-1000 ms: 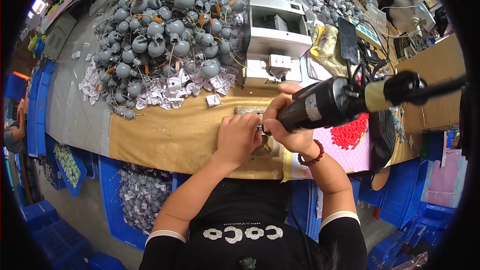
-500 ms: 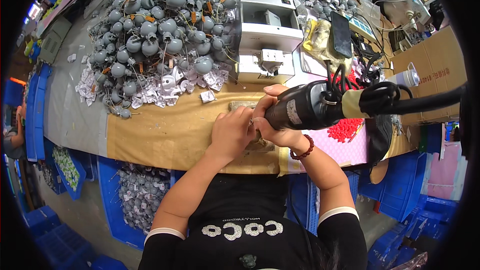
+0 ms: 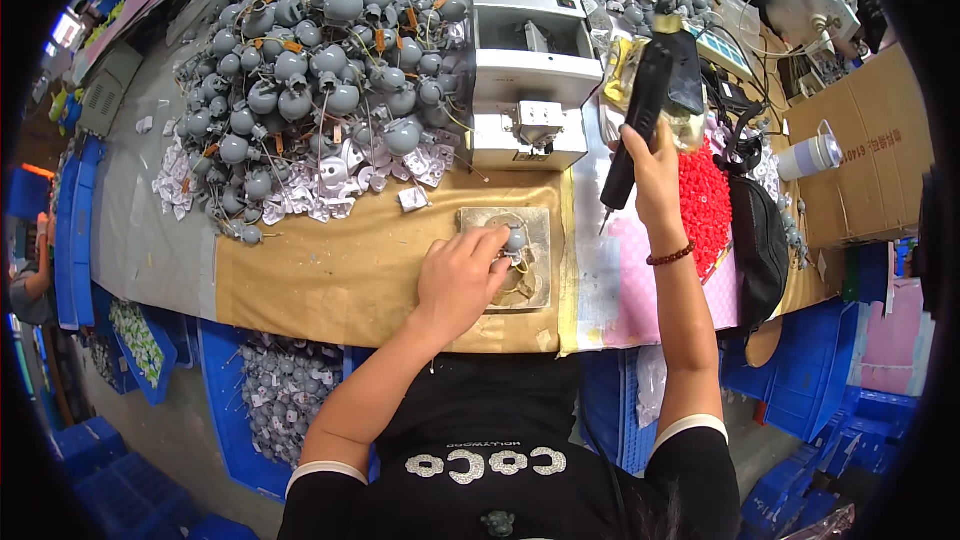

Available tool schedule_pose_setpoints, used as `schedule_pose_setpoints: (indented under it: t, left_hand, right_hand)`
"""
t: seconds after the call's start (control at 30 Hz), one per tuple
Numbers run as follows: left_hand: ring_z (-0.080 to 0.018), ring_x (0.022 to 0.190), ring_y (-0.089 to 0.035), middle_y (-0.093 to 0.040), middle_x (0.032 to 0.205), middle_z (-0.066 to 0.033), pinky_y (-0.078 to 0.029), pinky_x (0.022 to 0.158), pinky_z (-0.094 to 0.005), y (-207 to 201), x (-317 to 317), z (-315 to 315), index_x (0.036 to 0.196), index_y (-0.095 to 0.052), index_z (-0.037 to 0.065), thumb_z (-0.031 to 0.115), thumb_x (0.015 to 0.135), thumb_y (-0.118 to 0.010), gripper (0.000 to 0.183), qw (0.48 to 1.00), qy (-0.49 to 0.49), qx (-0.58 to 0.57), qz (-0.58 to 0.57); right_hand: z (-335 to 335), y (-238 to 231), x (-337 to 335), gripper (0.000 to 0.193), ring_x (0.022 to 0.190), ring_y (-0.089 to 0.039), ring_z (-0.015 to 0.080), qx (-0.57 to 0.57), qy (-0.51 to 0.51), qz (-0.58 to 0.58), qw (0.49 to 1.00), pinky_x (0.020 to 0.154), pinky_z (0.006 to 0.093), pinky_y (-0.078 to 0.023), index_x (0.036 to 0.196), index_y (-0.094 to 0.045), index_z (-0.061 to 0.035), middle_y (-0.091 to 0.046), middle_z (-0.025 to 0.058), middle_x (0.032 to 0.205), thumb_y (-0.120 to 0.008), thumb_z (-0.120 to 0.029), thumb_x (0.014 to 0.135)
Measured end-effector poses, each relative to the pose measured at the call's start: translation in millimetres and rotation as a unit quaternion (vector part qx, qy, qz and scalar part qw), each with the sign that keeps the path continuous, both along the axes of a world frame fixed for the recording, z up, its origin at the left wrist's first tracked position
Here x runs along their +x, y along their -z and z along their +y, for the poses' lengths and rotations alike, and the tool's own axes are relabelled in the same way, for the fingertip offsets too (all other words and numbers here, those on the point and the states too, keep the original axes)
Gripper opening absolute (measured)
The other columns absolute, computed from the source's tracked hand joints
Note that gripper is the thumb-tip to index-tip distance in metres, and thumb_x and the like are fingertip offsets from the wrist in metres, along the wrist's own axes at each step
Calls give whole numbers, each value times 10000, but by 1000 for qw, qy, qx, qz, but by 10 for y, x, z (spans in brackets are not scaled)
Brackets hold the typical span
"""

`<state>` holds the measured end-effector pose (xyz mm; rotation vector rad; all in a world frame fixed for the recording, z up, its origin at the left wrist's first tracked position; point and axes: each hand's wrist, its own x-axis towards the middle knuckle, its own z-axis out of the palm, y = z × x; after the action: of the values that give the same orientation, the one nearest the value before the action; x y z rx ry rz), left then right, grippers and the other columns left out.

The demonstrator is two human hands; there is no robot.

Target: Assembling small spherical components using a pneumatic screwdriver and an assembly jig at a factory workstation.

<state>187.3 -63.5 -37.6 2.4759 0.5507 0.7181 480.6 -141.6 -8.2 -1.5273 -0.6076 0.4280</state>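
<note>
My right hand (image 3: 652, 165) is wrapped round a black electric screwdriver (image 3: 648, 90), held over the right side of the table with its thin bit slanting down to the left. At the middle of the table, my left hand (image 3: 462, 275) pinches a small grey ball-shaped part (image 3: 515, 239). That part sits in the square metal fixture (image 3: 537, 290), which has rounded recesses. A thin yellowish wire shows beside my left fingertips. My fingers hide part of the piece.
A heap of grey ball-shaped parts with wires (image 3: 330, 60) and white plastic pieces (image 3: 335, 175) lies left of a white machine (image 3: 535, 80). Small red parts (image 3: 703, 205), a black bag (image 3: 760, 250) and a white cup (image 3: 812, 155) are on the right. A blue bin (image 3: 225, 390) stands below the table.
My right hand has lifted the screwdriver away from the fixture, up and to the right, turning it more upright. My left hand stays at the fixture, where the grey part now shows.
</note>
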Motion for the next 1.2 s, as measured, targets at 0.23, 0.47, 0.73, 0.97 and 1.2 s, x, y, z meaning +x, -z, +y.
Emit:
schedule_pose_setpoints:
  t: [0.23,0.47,0.73,0.97,1.2]
  left_hand:
    - [-194,917,-665,-706,1135,-2,-452,744,-352,83,-83,-14,1220,-671,122,174,877,-752,356,999,-1,36,-26]
    - [-232,962,-687,-724,1106,-36,-461,749,-371,-7,-58,-14,1142,-676,101,146,847,-791,320,1000,6,21,2]
    - [-217,914,-680,-679,1090,-13,-501,737,-378,-102,-140,42,1231,-671,127,127,853,-749,386,998,32,-7,-52]
    - [-351,917,-650,-666,1036,-112,-514,794,-449,-890,-2008,542,1185,-687,114,89,840,-719,347,933,-42,-30,356]
    - [-371,1057,-612,-668,1124,-148,-500,918,-458,-713,-1741,750,1207,-670,58,79,818,-741,396,964,-129,90,215]
  right_hand:
    - [-238,173,-741,261,969,-630,253,-84,-116,-293,945,804,341,-523,1154,-710,-32,-684,118,1086,-743,-56,896]
    - [-130,144,-1209,82,759,-590,188,-29,-161,-318,934,663,309,-479,929,-733,-8,-650,64,829,-787,-24,869]
    - [46,-173,-1033,189,861,-617,115,-105,-220,-14,970,740,290,-508,1039,-725,32,-719,63,971,-658,-142,1009]
    - [-293,36,-885,184,950,-649,267,-91,-315,-364,872,827,379,-537,1067,-732,-40,-697,98,1004,-761,-120,904]
    - [-321,50,-1226,501,1135,-571,336,-106,-318,-503,797,960,464,-468,1161,-682,-79,-617,108,1190,-869,-248,729]
